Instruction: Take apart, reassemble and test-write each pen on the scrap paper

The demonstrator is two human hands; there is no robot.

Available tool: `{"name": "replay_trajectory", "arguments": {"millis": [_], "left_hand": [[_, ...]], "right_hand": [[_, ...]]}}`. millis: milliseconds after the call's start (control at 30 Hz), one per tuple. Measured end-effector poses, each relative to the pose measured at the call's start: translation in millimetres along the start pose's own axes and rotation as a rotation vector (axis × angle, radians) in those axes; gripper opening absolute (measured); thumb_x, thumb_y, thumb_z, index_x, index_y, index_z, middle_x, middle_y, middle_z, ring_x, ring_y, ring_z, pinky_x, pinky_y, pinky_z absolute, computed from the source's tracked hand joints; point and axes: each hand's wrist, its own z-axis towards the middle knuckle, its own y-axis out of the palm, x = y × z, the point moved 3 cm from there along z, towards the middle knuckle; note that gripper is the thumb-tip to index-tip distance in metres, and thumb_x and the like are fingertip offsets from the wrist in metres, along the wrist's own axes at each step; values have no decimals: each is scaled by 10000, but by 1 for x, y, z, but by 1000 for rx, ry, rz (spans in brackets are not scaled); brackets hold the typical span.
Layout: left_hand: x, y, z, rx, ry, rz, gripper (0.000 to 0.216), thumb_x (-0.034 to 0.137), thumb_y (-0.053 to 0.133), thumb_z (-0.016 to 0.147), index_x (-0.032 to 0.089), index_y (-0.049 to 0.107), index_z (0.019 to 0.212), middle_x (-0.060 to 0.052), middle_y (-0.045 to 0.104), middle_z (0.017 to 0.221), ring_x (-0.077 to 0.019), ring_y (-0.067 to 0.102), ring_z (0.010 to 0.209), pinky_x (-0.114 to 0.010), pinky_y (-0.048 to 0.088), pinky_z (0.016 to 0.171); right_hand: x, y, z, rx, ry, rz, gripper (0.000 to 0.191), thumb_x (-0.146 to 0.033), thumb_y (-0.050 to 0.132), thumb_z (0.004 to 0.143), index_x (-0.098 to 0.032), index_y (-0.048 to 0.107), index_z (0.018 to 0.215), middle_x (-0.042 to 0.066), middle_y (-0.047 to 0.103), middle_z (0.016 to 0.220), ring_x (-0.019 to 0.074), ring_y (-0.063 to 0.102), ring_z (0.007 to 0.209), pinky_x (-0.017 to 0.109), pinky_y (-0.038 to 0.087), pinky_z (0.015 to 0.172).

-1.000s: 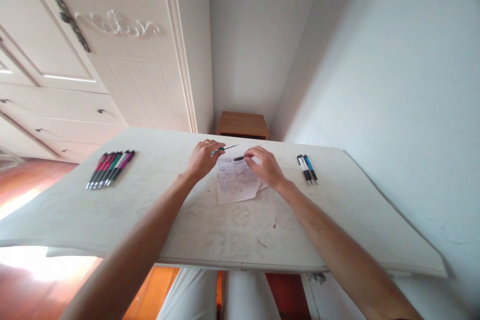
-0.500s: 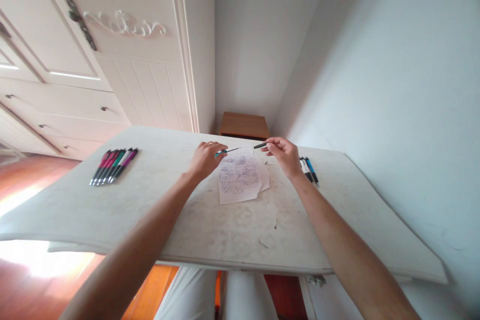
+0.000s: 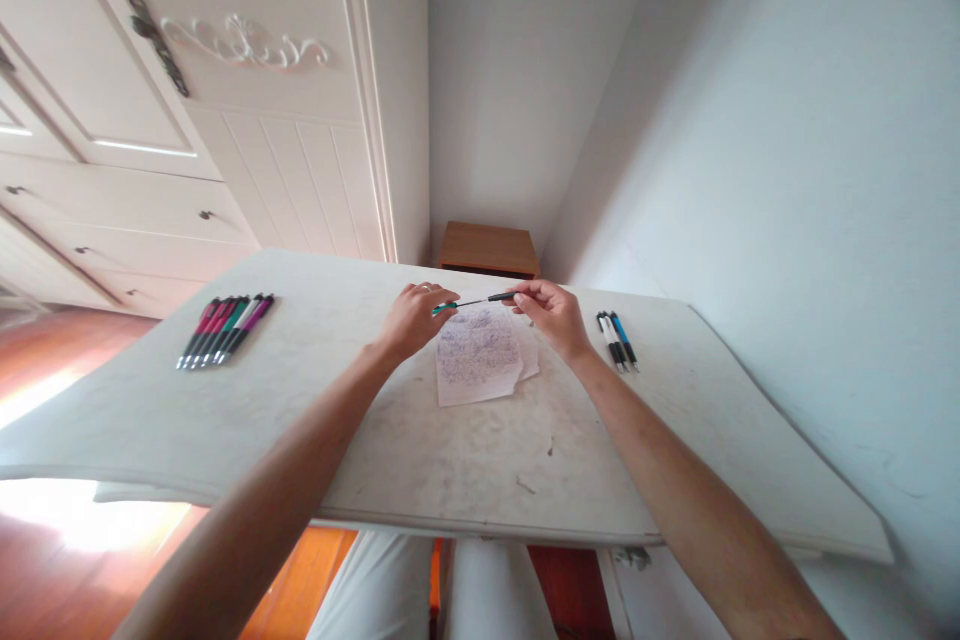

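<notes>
My left hand (image 3: 415,318) is closed around a green pen barrel (image 3: 445,307), from which a thin dark refill (image 3: 472,302) sticks out to the right. Pinched in my right hand (image 3: 551,313) is a black pen grip (image 3: 501,297), its left end at the refill's tip. Whether the tip is inside the grip, I cannot tell. Both pen parts are held above the far part of a scribbled sheet of paper (image 3: 478,360), which lies on another sheet.
On the white table (image 3: 300,420), a row of several colourful pens (image 3: 225,330) lies at the left. A few white and blue pens (image 3: 617,340) lie at the right. Beyond the table stands a wooden cabinet (image 3: 489,248); a wall borders the right side.
My right hand has moved left with the black grip, bringing it up to the refill's tip. The left hand stays nearly in place.
</notes>
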Motion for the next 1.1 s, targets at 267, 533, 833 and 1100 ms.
{"name": "replay_trajectory", "arguments": {"millis": [267,533,833,1100], "left_hand": [[0,1,0,-7,14,9,193,243,624,860,189,710,1025,-70,735,1021,-253,648,973,-393,447,868],[3,-1,0,-18,-2,10,194,244,628,856,197,710,1026,-67,734,1027,-250,645,982,-388,447,877],[10,1,-1,3,58,-14,225,275,597,873,204,703,1058,-76,734,1036,-246,653,968,-390,454,883],[24,2,-4,15,77,5,260,261,597,874,215,677,1117,-64,736,1035,-230,669,887,-357,462,845]], "right_hand": [[0,0,0,-7,-5,-14,225,-374,695,789,-179,696,900,64,737,871,205,717,835,340,583,744],[-1,1,-1,-11,1,-17,259,-408,704,779,-180,689,902,66,735,887,209,716,840,351,587,757],[6,9,-4,-43,13,6,253,-401,704,777,-179,690,898,55,731,876,207,718,847,346,582,764],[12,20,-10,-113,33,-20,243,-393,678,800,-180,676,917,61,742,851,203,720,841,325,562,758]]}}
